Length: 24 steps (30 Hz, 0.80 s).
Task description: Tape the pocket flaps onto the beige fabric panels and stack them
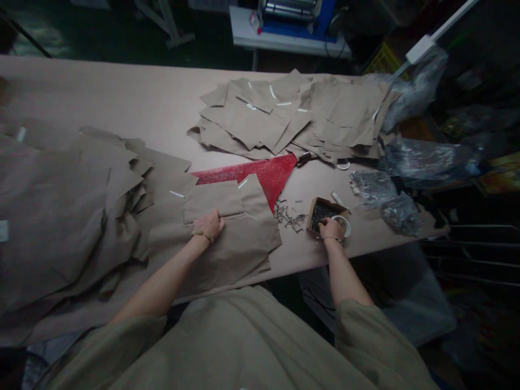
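My left hand (209,226) is closed at the edge of a folded, pocket-like brown cloth piece (213,199), which lies on a larger brown cloth panel (244,244). My right hand (330,228) dips its fingertips, pressed together, into a small cardboard box (312,215) with dark contents; what they grip, if anything, is hidden. Close to that wrist lies a white ring (346,223), perhaps a roll of tape. Small thin metal pieces (289,218) are scattered between the box and the panel. A red sheet (278,176) shows from under the cloth.
Stacked brown cut pieces (252,122) cover the back right of the table (122,89). A big heap of cloth (52,211) spreads over the left. Clear plastic bags (400,214) lie at the right edge. Beyond the table stands a blue machine with rollers (290,11).
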{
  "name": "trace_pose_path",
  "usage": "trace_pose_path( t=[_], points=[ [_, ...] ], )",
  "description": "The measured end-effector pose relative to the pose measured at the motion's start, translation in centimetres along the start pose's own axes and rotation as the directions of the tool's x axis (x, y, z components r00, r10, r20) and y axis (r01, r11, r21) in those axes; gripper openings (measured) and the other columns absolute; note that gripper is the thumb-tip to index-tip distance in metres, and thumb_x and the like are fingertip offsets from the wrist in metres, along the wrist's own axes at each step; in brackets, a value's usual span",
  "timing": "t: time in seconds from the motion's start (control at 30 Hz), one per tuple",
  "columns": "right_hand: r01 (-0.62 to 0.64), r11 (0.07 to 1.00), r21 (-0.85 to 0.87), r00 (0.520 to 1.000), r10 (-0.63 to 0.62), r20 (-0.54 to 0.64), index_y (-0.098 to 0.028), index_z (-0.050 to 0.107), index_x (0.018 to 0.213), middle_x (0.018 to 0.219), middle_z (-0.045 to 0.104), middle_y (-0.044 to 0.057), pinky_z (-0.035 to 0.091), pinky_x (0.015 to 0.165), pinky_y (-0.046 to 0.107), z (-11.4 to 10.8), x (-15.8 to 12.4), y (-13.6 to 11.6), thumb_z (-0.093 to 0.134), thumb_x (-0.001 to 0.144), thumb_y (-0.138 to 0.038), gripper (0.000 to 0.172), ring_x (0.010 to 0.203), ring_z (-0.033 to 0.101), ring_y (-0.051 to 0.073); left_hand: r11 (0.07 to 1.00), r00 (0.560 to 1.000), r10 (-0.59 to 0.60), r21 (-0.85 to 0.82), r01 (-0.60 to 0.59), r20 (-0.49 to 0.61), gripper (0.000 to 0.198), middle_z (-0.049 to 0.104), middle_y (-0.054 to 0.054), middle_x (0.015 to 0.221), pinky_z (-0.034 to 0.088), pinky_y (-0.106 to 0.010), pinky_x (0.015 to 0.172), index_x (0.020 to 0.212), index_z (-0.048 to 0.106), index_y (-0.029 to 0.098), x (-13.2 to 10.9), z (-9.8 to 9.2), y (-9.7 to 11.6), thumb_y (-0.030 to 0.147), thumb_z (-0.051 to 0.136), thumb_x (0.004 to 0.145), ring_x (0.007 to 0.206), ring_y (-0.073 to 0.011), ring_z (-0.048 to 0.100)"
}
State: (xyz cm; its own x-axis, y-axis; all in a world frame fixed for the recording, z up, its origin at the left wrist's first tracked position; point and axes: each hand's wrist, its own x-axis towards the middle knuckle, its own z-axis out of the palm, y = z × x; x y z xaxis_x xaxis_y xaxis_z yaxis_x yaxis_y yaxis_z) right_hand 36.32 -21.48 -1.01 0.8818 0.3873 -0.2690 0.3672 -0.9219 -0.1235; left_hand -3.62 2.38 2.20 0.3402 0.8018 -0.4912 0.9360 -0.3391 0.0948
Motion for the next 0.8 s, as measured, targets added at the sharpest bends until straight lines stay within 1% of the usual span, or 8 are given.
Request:
trace_pose_path(
  t=[0.17,0.23,0.37,0.5,0.6,0.67,0.73,0.8],
  points=[
    [0.036,0.994,0.103,0.999,-0.033,-0.029,-0.013,0.079,0.100,0.090,0.070,0.014,0.043,0.071,0.036,-0.4,0.0,0.7,0.065,0.083,-0.042,0.037,0.072,0.051,0.021,0.999,0.999,-0.014,-0.033,0.012,-0.045,0.047,0.074,-0.014,0.108,0.051,-0.036,0.079,0.125,0.058,0.024,-2.2,0.1,-2.3,0.059,0.041,0.099,0.101,-0.0315,0.071],
    [0.055,0.993,0.102,0.996,-0.047,-0.074,-0.014,0.080,0.100,0.090,0.070,0.014,0.042,0.070,0.036,-0.9,-0.4,1.2,0.066,0.082,-0.037,0.033,0.071,0.051,0.021,0.997,0.997,-0.044,-0.064,0.040,-0.068,0.045,0.075,-0.012,0.108,0.050,-0.034,0.079,0.125,0.058,0.025,-3.9,0.6,-3.4,0.058,0.041,0.100,0.100,-0.0293,0.072],
    [-0.002,0.995,0.101,0.990,0.016,-0.139,-0.018,0.081,0.101,0.090,0.070,0.013,0.042,0.069,0.038,-1.9,-1.0,1.8,0.068,0.079,-0.031,0.029,0.069,0.053,0.022,0.991,0.996,-0.072,-0.115,0.066,-0.051,0.038,0.075,-0.009,0.110,0.049,-0.030,0.079,0.124,0.060,0.026,-7.2,1.8,-5.3,0.053,0.044,0.101,0.102,-0.0251,0.071],
    [0.024,0.989,0.144,0.960,0.017,-0.279,-0.019,0.082,0.096,0.101,0.069,0.016,0.044,0.070,0.041,-3.2,-2.2,0.8,0.068,0.077,-0.034,0.029,0.078,0.058,0.027,0.986,0.999,-0.022,-0.167,0.014,-0.046,0.034,0.074,-0.009,0.111,0.050,-0.031,0.082,0.122,0.063,0.025,-8.9,3.1,-5.3,0.048,0.047,0.102,0.105,-0.0239,0.069],
    [0.102,0.968,0.228,0.927,-0.009,-0.376,-0.017,0.081,0.096,0.103,0.070,0.017,0.047,0.075,0.042,-3.6,-5.1,-2.6,0.065,0.077,-0.037,0.032,0.087,0.061,0.029,0.966,0.991,0.102,-0.230,-0.121,-0.092,0.030,0.073,-0.009,0.112,0.051,-0.030,0.086,0.119,0.066,0.025,-9.2,3.6,-3.3,0.042,0.049,0.102,0.107,-0.0223,0.067],
    [0.213,0.900,0.380,0.930,-0.068,-0.361,-0.015,0.079,0.094,0.094,0.072,0.014,0.049,0.078,0.039,-3.0,-8.4,-6.4,0.064,0.076,-0.036,0.031,0.088,0.063,0.028,0.931,0.961,0.226,-0.253,-0.262,-0.162,0.029,0.073,-0.008,0.112,0.051,-0.030,0.088,0.119,0.068,0.026,-9.2,3.6,-1.5,0.040,0.049,0.102,0.108,-0.0216,0.066],
    [0.285,0.757,0.588,0.953,-0.159,-0.257,-0.016,0.076,0.089,0.085,0.072,0.010,0.050,0.077,0.036,-1.4,-12.5,-11.0,0.067,0.073,-0.040,0.030,0.083,0.063,0.024,0.882,0.905,0.334,-0.251,-0.399,-0.265,0.031,0.072,-0.008,0.114,0.052,-0.031,0.089,0.124,0.067,0.027,-9.2,3.5,0.1,0.041,0.052,0.101,0.109,-0.0219,0.065],
    [0.236,0.583,0.777,0.950,-0.306,-0.058,-0.017,0.074,0.083,0.079,0.071,0.007,0.050,0.069,0.032,0.8,-16.8,-15.3,0.073,0.067,-0.045,0.032,0.073,0.061,0.020,0.832,0.841,0.395,-0.244,-0.498,-0.369,0.036,0.072,-0.008,0.119,0.052,-0.031,0.092,0.132,0.064,0.027,-9.1,3.2,1.1,0.042,0.054,0.101,0.112,-0.0219,0.064]
  ],
)
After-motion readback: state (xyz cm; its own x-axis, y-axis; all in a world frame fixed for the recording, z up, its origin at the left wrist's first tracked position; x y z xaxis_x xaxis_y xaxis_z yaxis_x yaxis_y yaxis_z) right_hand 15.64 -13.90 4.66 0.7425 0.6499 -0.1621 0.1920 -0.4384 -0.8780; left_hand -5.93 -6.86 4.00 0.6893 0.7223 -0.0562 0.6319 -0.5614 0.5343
